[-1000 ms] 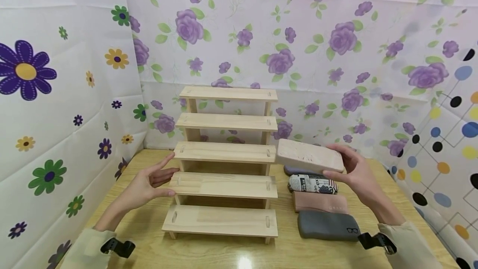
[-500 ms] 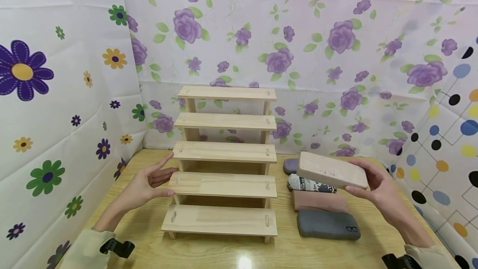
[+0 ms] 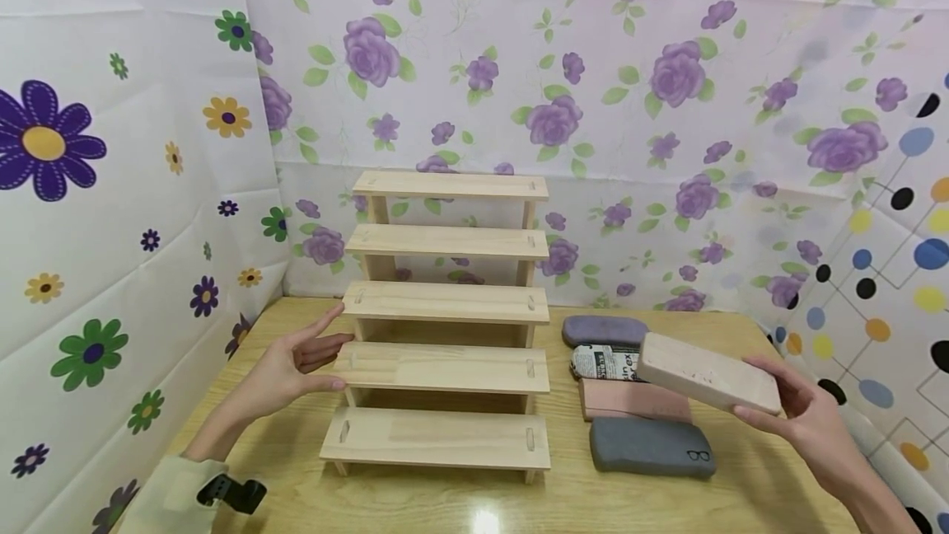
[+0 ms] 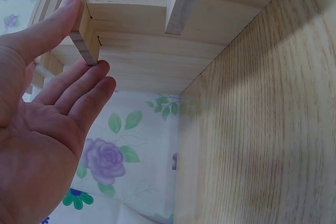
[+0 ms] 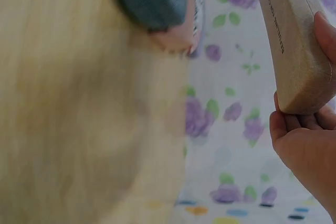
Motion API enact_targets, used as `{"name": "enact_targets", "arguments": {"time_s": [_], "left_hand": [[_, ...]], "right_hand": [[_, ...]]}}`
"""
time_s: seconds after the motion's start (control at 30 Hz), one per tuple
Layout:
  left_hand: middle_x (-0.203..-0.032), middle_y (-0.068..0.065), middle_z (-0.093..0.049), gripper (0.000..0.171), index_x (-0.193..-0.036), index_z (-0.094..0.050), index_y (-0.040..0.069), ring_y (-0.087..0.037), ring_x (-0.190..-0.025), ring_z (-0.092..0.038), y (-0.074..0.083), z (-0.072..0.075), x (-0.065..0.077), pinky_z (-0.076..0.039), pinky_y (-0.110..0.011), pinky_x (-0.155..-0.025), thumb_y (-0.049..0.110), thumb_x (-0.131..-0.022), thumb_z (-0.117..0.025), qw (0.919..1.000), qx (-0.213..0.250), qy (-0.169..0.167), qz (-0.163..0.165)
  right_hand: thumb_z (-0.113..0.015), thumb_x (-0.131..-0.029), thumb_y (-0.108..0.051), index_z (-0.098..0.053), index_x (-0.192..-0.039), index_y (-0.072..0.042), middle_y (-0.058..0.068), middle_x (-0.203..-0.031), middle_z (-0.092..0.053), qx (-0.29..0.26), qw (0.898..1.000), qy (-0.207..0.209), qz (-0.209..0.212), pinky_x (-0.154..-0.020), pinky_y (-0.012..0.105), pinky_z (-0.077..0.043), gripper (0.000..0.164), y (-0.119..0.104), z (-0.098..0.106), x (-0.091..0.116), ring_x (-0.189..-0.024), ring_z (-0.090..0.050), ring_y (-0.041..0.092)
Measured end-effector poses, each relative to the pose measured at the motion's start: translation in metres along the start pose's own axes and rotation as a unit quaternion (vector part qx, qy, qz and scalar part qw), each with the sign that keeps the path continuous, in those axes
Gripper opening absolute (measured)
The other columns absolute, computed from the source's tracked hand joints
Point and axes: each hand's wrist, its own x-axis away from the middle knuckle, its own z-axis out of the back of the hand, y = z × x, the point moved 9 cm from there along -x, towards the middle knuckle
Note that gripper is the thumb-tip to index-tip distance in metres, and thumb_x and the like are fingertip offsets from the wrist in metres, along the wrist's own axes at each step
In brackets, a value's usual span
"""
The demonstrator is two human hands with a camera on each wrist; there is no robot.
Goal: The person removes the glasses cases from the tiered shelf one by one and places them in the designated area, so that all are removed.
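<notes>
In the head view my right hand (image 3: pixel 808 419) holds a pale beige glasses case (image 3: pixel 708 373) by its right end, tilted over the right side of the table. The right wrist view shows thumb and fingers round the end of this case (image 5: pixel 296 45), with small print along its side. A five-step wooden display shelf (image 3: pixel 445 365) stands in the middle. At its left side my left hand (image 3: pixel 285 373) has its fingers extended, thumb at the end of the second step from the bottom. In the left wrist view, the left hand's fingertips (image 4: pixel 100 69) are right at a board's edge.
Right of the shelf lie a grey glasses case (image 3: pixel 652 445), a pink case (image 3: pixel 630 400), a newsprint-patterned case (image 3: pixel 600 362) and a purple case (image 3: pixel 604 330), in a column. Flowered cloth (image 3: pixel 445 64) hangs behind the wooden table (image 3: pixel 400 505), with dotted cloth (image 3: pixel 890 328) at the right.
My right hand has carried the beige glasses case away from the shelf, to the right and toward me, uncovering the purple case. The left hand has stayed at the shelf.
</notes>
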Motion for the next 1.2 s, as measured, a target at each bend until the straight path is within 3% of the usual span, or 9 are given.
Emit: {"name": "enact_targets", "arguments": {"time_s": [0.2,0.43,0.5,0.6,0.73,0.9,0.97,1.07,1.2], "left_hand": [[-0.153,-0.029,-0.048,0.107,-0.170,-0.023,0.021,-0.036,-0.138,-0.051,0.001,-0.001,-0.001,-0.052,-0.035,-0.106,0.001,-0.086,-0.087,1.0000,0.003,-0.002,-0.006],[-0.152,-0.027,-0.050,0.107,-0.170,-0.024,0.022,-0.037,-0.138,-0.051,0.001,0.000,-0.001,-0.052,-0.034,-0.106,0.002,-0.086,-0.087,1.0000,-0.001,0.001,-0.005],[-0.152,-0.026,-0.050,0.107,-0.170,-0.024,0.022,-0.038,-0.138,-0.051,0.001,0.000,-0.001,-0.052,-0.032,-0.106,0.002,-0.086,-0.087,1.0000,-0.002,0.001,-0.006],[-0.153,-0.026,-0.050,0.107,-0.170,-0.023,0.021,-0.037,-0.138,-0.051,0.001,0.000,-0.001,-0.052,-0.033,-0.106,0.002,-0.086,-0.087,1.0000,-0.003,0.001,-0.008],[-0.153,-0.028,-0.049,0.107,-0.170,-0.023,0.020,-0.036,-0.138,-0.051,0.001,-0.001,0.000,-0.052,-0.032,-0.106,0.002,-0.086,-0.087,1.0000,0.000,-0.001,-0.009],[-0.152,-0.032,-0.047,0.107,-0.170,-0.023,0.020,-0.036,-0.138,-0.051,0.001,-0.001,0.000,-0.052,-0.031,-0.106,0.003,-0.086,-0.087,1.0000,0.004,-0.002,-0.006],[-0.152,-0.032,-0.047,0.108,-0.170,-0.022,0.021,-0.036,-0.138,-0.051,0.000,-0.001,0.000,-0.052,-0.032,-0.106,0.003,-0.086,-0.087,1.0000,0.004,-0.002,-0.004],[-0.153,-0.029,-0.048,0.108,-0.170,-0.023,0.022,-0.037,-0.138,-0.050,0.000,-0.001,0.000,-0.052,-0.036,-0.107,0.003,-0.086,-0.087,1.0000,0.004,-0.002,-0.001],[-0.153,-0.026,-0.049,0.108,-0.170,-0.023,0.022,-0.038,-0.138,-0.050,0.000,-0.001,0.000,-0.051,-0.040,-0.107,0.004,-0.086,-0.087,1.0000,0.002,-0.002,-0.001]], "right_hand": [[-0.074,-0.097,0.005,-0.053,-0.154,-0.011,-0.020,-0.133,-0.057,0.058,0.997,0.035,-0.023,-0.081,0.008,-0.049,0.063,0.030,0.029,0.012,-0.112,-0.056,-0.007],[-0.081,-0.097,-0.016,-0.052,-0.155,-0.021,-0.032,-0.124,-0.048,0.147,0.982,0.080,-0.087,-0.073,0.008,-0.051,0.065,0.064,0.060,0.028,-0.103,-0.051,-0.017],[-0.081,-0.097,-0.023,-0.049,-0.157,-0.023,-0.026,-0.127,-0.048,0.156,0.978,0.086,-0.113,-0.071,0.009,-0.051,0.068,0.073,0.067,0.032,-0.100,-0.048,-0.019],[-0.080,-0.097,-0.033,-0.043,-0.161,-0.019,0.002,-0.141,-0.047,0.173,0.970,0.088,-0.147,-0.070,0.011,-0.052,0.075,0.083,0.074,0.035,-0.098,-0.042,-0.021],[-0.080,-0.096,-0.043,-0.036,-0.164,-0.008,0.031,-0.153,-0.032,0.203,0.960,0.084,-0.176,-0.067,0.012,-0.051,0.088,0.093,0.080,0.037,-0.098,-0.036,-0.019],[-0.081,-0.093,-0.049,-0.032,-0.164,-0.001,0.033,-0.158,-0.030,0.229,0.951,0.082,-0.193,-0.067,0.010,-0.047,0.098,0.101,0.087,0.038,-0.101,-0.035,-0.015],[-0.081,-0.092,-0.050,-0.034,-0.163,-0.001,0.023,-0.158,-0.035,0.233,0.949,0.085,-0.195,-0.067,0.009,-0.045,0.099,0.106,0.091,0.038,-0.104,-0.036,-0.013],[-0.082,-0.092,-0.051,-0.036,-0.162,-0.001,0.015,-0.157,-0.038,0.236,0.947,0.087,-0.200,-0.068,0.006,-0.041,0.098,0.115,0.096,0.037,-0.123,-0.047,0.010],[-0.082,-0.091,-0.052,-0.035,-0.160,0.002,0.026,-0.158,-0.033,0.241,0.946,0.076,-0.205,-0.066,0.007,-0.040,0.099,0.122,0.097,0.034,-0.133,-0.042,0.041]]}}
